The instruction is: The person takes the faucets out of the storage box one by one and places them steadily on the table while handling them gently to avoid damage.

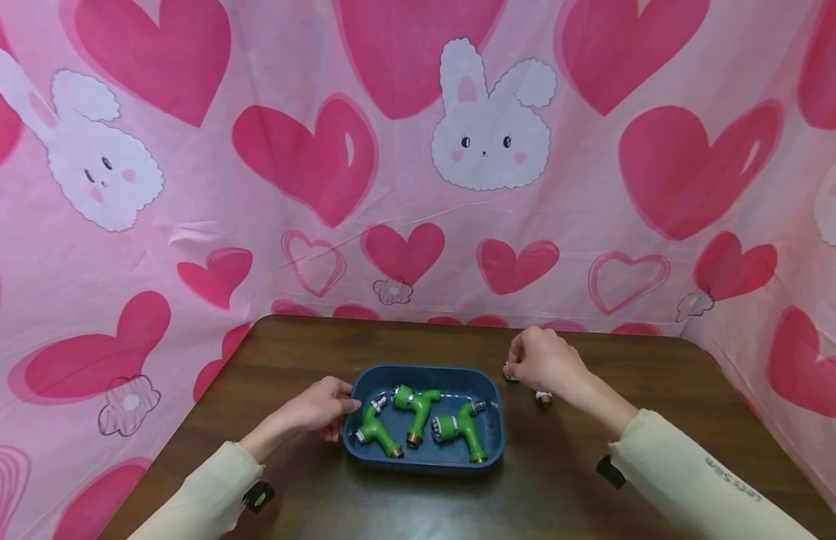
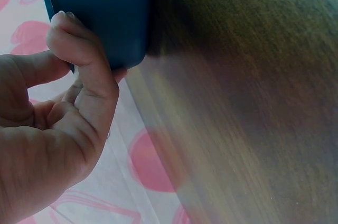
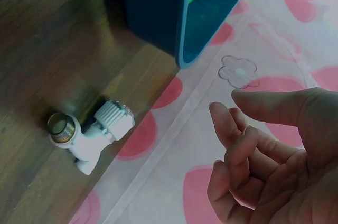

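Note:
My left hand grips the left rim of a blue plastic basin, thumb at the rim and fingers curled against the wall. Inside the basin lie three green plastic taps: a small one at the left, one in the middle and one at the right. A white plastic tap with a brass threaded end lies on the table to the basin's right. Over it hovers my right hand, fingers loosely bent and holding nothing; it partly hides the tap in the head view.
The brown wooden table carries the basin near its middle. Behind it and at both sides hangs a pink cloth with hearts and rabbits, close to the table's far edge.

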The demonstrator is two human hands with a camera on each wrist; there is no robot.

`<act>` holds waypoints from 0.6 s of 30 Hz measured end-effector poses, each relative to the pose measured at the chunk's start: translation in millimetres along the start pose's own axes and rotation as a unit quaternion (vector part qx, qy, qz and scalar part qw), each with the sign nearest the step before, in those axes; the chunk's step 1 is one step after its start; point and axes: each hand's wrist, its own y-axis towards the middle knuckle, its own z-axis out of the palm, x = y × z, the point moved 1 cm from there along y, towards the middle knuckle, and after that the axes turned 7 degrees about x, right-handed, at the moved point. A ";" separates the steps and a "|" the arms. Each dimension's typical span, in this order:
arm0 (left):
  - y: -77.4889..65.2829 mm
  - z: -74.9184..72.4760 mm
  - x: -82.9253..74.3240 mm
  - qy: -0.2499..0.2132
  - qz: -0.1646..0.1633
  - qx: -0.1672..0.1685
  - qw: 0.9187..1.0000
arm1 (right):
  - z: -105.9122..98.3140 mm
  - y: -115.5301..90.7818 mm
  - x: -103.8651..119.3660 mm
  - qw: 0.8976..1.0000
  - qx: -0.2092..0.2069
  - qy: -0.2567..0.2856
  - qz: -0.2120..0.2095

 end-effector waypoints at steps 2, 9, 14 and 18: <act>0.2 0.3 0.3 0.000 0.000 0.000 1.000 | 0.8 0.0 2.8 1.000 -0.001 -0.007 -0.005; 0.1 0.3 0.4 -0.002 -0.001 0.000 1.000 | 5.6 2.9 11.3 0.999 0.017 -0.027 -0.003; 0.2 -0.9 -1.2 -0.003 -0.001 0.003 1.000 | 10.4 4.9 15.9 0.999 0.020 -0.028 -0.005; -0.1 -0.8 -1.4 0.000 -0.006 0.004 1.000 | 14.5 6.3 20.2 0.999 0.018 -0.023 -0.017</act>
